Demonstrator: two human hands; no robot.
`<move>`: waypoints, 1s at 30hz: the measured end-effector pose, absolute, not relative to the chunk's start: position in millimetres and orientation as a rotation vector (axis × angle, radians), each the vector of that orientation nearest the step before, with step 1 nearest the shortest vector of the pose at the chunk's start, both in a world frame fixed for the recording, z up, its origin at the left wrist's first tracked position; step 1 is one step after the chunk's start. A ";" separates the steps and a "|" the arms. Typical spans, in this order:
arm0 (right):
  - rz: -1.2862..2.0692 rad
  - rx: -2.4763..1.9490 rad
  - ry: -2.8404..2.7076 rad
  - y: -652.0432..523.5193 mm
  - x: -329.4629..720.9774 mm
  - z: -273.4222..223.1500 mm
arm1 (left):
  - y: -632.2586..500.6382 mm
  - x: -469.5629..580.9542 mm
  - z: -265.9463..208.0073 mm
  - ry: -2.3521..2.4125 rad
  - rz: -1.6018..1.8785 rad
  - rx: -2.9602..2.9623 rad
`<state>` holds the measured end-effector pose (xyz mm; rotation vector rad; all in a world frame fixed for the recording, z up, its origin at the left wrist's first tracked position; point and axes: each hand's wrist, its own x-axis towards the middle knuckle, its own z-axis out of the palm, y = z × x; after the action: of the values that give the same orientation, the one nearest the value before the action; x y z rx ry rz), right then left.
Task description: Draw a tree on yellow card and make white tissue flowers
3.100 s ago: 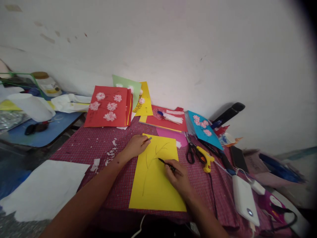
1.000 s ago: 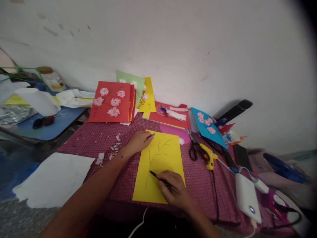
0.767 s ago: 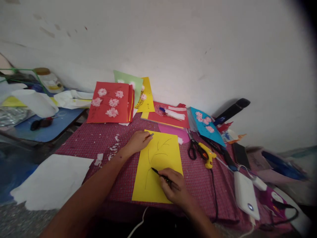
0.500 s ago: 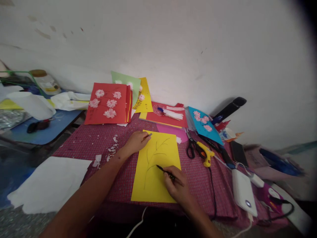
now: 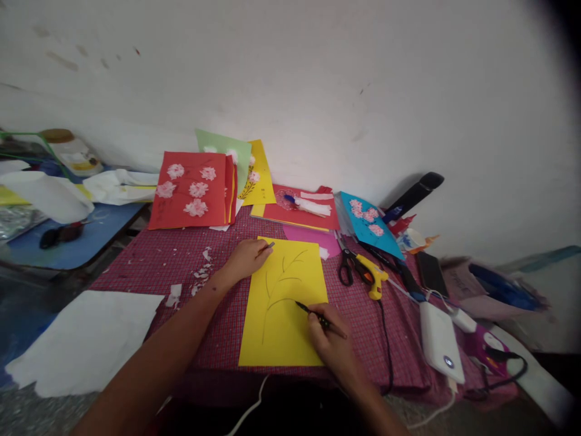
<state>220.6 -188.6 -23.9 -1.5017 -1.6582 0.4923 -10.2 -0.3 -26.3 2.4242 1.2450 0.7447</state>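
A sheet of yellow paper (image 5: 290,339) lies upright in front of me, bearing thin dark lines drawn like a branching stem. My right hand (image 5: 330,339) grips a black pen (image 5: 323,319), its tip on the paper at the right end of a lower curved branch line. At the sheet's top left edge rests my left hand (image 5: 246,259), fingers closed around a small grey stick-like piece (image 5: 269,246) whose kind I cannot make out. Part of that piece is hidden by the fingers.
Red cards with pink paper flowers (image 5: 195,181) lean by the wall. Scissors (image 5: 347,266), a yellow glue gun (image 5: 374,278) and a white power bank (image 5: 440,342) lie right. White paper (image 5: 86,339) and scraps (image 5: 202,275) lie left.
The pen in my right hand has moved right, and the lower branch line has grown longer. My left hand still rests on the paper's top edge. The view has shifted slightly.
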 end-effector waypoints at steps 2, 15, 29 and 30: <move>0.487 -1.511 -1.647 -190.4 220.7 -23.4 | -0.3 -10.2 -26.1 1.244 0.746 2.429; 0.452 -1.618 -1.614 -192.0 224.3 -28.7 | 0.8 -10.4 -28.2 1.255 0.737 2.444; 0.597 -1.570 -1.409 -197.0 226.7 -30.0 | 1.1 -10.0 -29.6 1.235 0.767 2.452; 0.610 -1.551 -1.364 -196.8 227.0 -31.3 | 0.8 -10.0 -29.1 1.237 0.766 2.449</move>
<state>227.0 -196.8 -31.3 -1.5507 -1.3636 0.6103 -10.0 0.8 -29.1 2.4493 1.2374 0.7662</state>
